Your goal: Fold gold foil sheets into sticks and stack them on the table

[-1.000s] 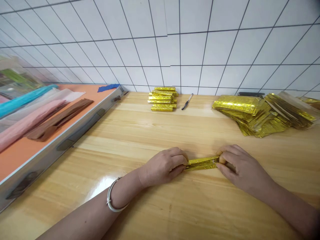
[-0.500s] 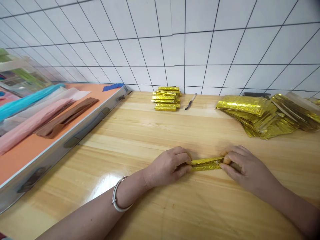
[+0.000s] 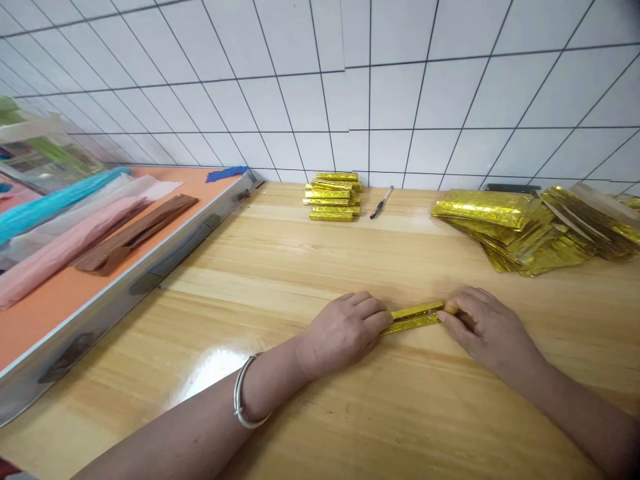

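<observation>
A narrow folded strip of gold foil paper [image 3: 414,316] lies low over the wooden table [image 3: 320,267], stretched between both hands. Its left end is under the fingers of my left hand [image 3: 345,328], which are closed on it and hide that end. A silvery bangle [image 3: 241,393] circles the left wrist. My right hand [image 3: 493,327] pinches the strip's right end between thumb and fingers. A lengthwise gap shows between the strip's two folded edges.
Folded gold strips [image 3: 333,198] are stacked by the tiled wall, beside a pen [image 3: 382,203]. Gold foil sheets [image 3: 540,233] are heaped at the right. An orange-topped raised case [image 3: 150,247] on the left holds a pink roll [image 3: 75,247], a brown piece [image 3: 137,233] and a blue roll [image 3: 65,193].
My left hand has shifted slightly right along the strip, its fingers now flatter over the end. The strip has tilted, right end higher, and looks narrower.
</observation>
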Demonstrator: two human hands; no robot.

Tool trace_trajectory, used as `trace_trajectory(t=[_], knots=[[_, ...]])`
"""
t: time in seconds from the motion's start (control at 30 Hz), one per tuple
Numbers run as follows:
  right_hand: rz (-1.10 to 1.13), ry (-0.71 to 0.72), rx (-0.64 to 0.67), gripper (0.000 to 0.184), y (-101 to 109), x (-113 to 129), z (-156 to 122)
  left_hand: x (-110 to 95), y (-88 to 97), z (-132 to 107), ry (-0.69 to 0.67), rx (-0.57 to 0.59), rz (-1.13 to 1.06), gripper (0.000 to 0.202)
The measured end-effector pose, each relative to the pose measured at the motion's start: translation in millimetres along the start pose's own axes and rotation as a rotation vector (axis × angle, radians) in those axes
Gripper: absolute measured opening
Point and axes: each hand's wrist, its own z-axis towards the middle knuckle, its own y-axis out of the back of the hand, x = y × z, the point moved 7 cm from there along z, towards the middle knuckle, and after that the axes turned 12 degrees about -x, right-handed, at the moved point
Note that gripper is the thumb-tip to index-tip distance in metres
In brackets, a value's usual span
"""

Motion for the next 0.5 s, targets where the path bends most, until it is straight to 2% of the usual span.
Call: trace_trajectory(t=[0.13, 0.37, 0.5], knots=[[-0.050, -0.019, -0.027, 0.013, -2.4, -1.8, -0.6, -2.9, -1.4, 1.2, 0.000, 0.009, 0.005, 0.020], [-0.201, -0.052, -0.021, 0.014, -5.3, -2.2, 1.0, -5.8, 0.0, 6.2, 0.100, -0.022, -0.031, 0.018], [-0.173, -0.076, -0.014, 0.014, -5.7, -5.8, 3.3, -5.8, -1.2, 5.7, 0.113, -0.022, -0.016, 0.019]])
